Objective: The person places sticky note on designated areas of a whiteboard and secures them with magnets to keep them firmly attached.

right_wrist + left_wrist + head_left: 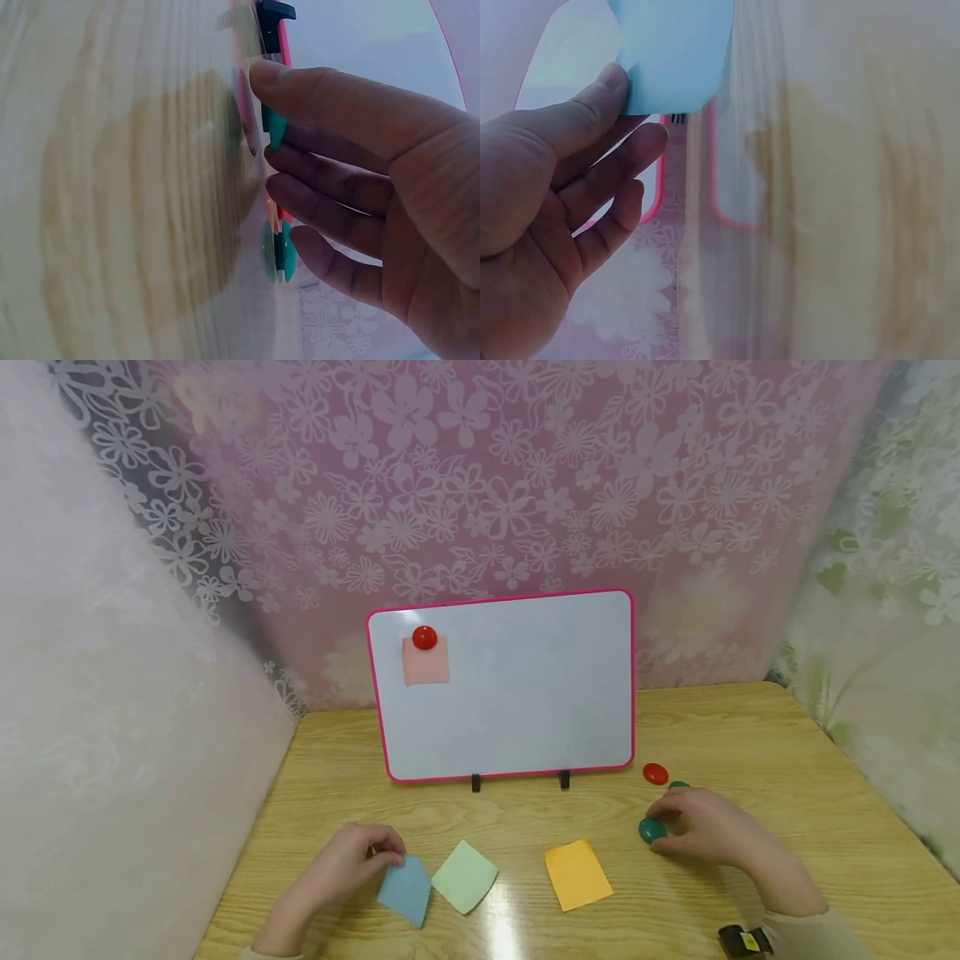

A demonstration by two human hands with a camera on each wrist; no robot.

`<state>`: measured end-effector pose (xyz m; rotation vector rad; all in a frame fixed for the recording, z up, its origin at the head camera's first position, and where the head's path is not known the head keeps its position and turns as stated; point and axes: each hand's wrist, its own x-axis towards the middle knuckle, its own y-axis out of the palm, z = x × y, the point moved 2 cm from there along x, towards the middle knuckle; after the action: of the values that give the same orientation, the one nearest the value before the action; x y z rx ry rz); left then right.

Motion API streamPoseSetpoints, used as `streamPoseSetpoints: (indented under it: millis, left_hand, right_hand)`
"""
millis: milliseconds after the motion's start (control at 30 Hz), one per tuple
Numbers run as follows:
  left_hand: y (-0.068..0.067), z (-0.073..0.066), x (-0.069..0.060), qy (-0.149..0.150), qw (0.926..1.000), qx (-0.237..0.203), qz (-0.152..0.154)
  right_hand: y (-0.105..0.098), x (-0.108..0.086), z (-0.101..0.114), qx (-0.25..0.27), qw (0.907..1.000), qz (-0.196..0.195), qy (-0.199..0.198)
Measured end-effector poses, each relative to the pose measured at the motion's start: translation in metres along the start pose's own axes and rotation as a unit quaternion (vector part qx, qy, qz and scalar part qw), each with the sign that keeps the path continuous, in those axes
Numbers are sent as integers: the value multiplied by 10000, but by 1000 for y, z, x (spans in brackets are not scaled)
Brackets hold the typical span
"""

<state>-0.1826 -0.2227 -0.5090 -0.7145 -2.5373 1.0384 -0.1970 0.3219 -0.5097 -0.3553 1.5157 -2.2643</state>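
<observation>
In the head view the left hand pinches a blue paper note by its upper corner; the left wrist view shows the note between thumb and fingers of the left hand. At the right of the table, the right hand has thumb and fingertips around a green magnet. In the right wrist view that magnet sits between the thumb and fingers of the right hand. Another green magnet lies just behind the hand, partly hidden.
A whiteboard stands at the back on black feet, a pink note under a red magnet on it. A green note and an orange note lie in front; another red magnet lies right. A black object is near the right sleeve.
</observation>
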Motion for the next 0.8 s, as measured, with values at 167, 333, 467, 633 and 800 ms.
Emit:
streamPoseSetpoints:
  millis: [167,333,467,633,800]
  left_hand:
    - [-1,-2,1,-40,9998,-73,-157]
    - [-3,-3,2,-151,9997,-52,-201]
    - [-5,-3,3,-279,9993,-66,-247]
    - [-5,-5,4,-155,9990,-120,-404]
    - [-6,-7,8,-131,9980,-109,-611]
  right_hand:
    - [-3,-1,4,154,9998,-105,-86]
    - [-6,-1,8,299,9995,-121,-55]
    - [-10,1,11,386,9992,-57,102]
    - [-17,3,16,533,9985,-101,95]
    - [-20,6,19,581,9981,-223,-5]
